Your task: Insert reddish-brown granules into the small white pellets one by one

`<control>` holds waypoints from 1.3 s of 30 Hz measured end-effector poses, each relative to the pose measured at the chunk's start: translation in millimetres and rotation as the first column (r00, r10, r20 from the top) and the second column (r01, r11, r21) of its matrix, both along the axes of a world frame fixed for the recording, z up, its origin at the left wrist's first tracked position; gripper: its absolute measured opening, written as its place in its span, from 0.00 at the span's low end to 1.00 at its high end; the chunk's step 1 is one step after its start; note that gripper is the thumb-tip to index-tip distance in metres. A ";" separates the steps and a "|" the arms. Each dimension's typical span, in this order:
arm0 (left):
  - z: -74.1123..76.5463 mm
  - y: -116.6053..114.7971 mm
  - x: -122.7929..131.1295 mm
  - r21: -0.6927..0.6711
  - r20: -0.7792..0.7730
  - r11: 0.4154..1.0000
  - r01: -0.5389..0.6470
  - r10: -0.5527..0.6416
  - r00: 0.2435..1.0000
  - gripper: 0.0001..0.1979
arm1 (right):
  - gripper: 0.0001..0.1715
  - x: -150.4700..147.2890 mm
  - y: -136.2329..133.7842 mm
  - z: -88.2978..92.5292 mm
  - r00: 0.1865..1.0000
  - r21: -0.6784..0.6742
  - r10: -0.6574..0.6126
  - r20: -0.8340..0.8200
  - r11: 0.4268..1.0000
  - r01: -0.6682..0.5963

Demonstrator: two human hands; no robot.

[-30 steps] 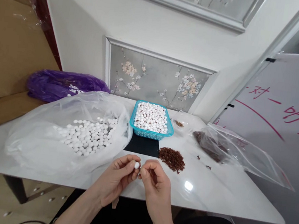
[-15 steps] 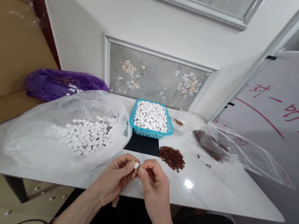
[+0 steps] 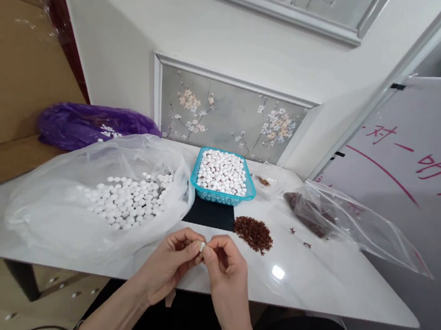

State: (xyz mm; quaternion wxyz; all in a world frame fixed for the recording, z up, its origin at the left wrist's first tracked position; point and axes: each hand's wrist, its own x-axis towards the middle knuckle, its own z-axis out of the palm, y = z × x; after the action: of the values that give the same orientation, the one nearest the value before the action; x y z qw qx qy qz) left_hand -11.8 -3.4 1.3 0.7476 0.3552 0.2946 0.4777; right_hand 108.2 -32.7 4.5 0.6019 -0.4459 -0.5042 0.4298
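My left hand (image 3: 170, 263) and my right hand (image 3: 227, 273) meet fingertip to fingertip above the near edge of the white table (image 3: 310, 288). The left fingers pinch a small white bead (image 3: 202, 246). The right fingers are pinched against that bead; what they hold is too small to name. A pile of small brown pieces (image 3: 254, 233) lies just beyond the right hand. A clear bag of white beads (image 3: 127, 202) lies open to the left. A turquoise basket (image 3: 223, 178) full of white beads stands behind, at the table's middle.
A purple bag (image 3: 89, 125) lies at the back left by a cardboard wall. A clear plastic bag with dark brown pieces (image 3: 342, 220) lies at the right. A whiteboard with red writing (image 3: 424, 174) leans at the far right. A dark mat (image 3: 210, 214) sits under the basket.
The two hands have closed in on each other. The white bead is now mostly covered by the fingertips.
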 end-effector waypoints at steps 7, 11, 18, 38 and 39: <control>-0.4 1.4 -0.5 -0.003 0.010 0.999 0.038 -0.038 0.999 0.05 | 0.07 13.8 0.4 6.9 0.984 0.019 0.174 0.034 0.984 -0.175; 2.1 0.1 0.2 -0.030 0.025 0.998 0.052 -0.051 0.998 0.05 | 0.14 24.9 -0.9 12.0 0.948 0.054 0.237 0.211 0.966 -0.254; 2.8 -0.1 0.3 -0.043 0.006 0.997 0.060 -0.060 0.998 0.09 | 0.16 25.5 -4.8 14.7 0.909 0.051 0.207 0.363 0.969 -0.241; 5.0 -2.1 1.1 0.014 -0.075 0.994 0.105 -0.103 0.992 0.12 | 0.16 27.8 -9.1 18.3 0.901 0.070 0.141 0.410 0.980 -0.185; 4.3 -1.8 0.9 0.015 -0.075 0.994 0.107 -0.106 0.992 0.11 | 0.15 27.2 -9.1 18.2 0.900 0.075 0.133 0.414 0.981 -0.180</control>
State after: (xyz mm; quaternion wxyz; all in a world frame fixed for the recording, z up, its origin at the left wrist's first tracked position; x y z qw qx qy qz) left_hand -10.9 -5.2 5.6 0.7572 0.3949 0.2983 0.4263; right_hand 135.4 -41.7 22.7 0.4711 -0.4491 -0.6760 0.3456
